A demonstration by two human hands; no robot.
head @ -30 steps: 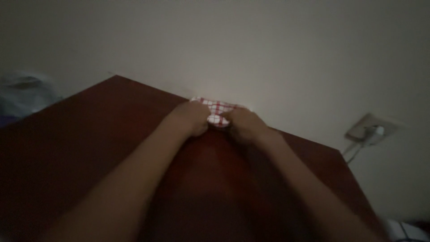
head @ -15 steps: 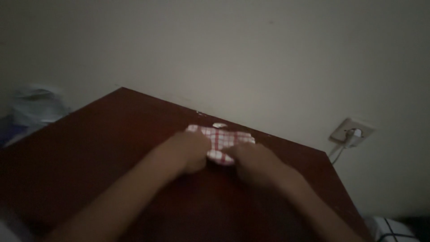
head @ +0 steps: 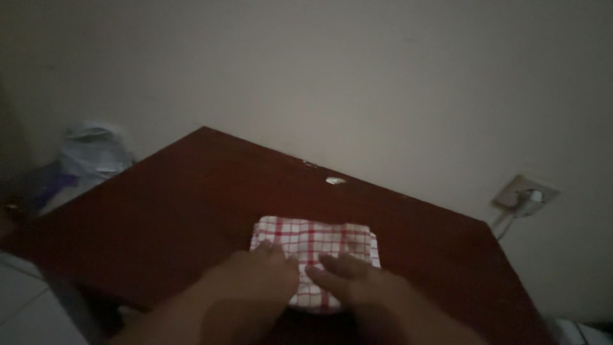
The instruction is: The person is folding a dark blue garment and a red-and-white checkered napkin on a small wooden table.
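Hands (head: 306,281) now nearer, half-hiding checked cloth (head: 316,246)

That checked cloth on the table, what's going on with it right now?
A person has both bare hands pressed flat on a folded red-and-white checked cloth lying on a dark reddish-brown table. The left hand covers its near left part, the right hand the near right part, fingers spread and close together. The room is dim. A small pale scrap lies near the table's far edge, and a wall socket with a plug sits to the right.
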